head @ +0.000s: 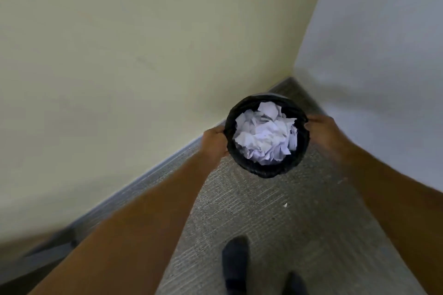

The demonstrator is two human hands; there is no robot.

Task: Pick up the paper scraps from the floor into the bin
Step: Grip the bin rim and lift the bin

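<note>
Gripping the round black bin (pixel 249 167) by its rim, I have one hand on each side: my left hand (pixel 214 142) is closed on the left edge, fingers curled over the lip, and my right hand (pixel 322 127) is clamped on the right edge, though motion blur keeps me from seeing its fingers clearly. A black liner bag (pixel 236 110) is folded over the bin's rim. Inside the bin the crumpled paper scraps (pixel 265 136) fill it close to the top, white with a faint bluish cast; some carry faint marks, but no writing on them can be read, and I can make out no brand or label on the bin or liner. The bin is in the corner of the room, near where the cream wall (pixel 143 43) on the left meets the pale grey wall (pixel 383 31) on the right; I cannot tell whether it rests on the floor or is lifted off it. On the grey ribbed carpet (pixel 263 223) between the bin and my feet lies one tiny white fleck (pixel 285 204), well apart from the bin. My dark socked feet (pixel 236 261) show at the bottom edge of the carpet, and both my bare forearms reach forward from the lower corners.
</note>
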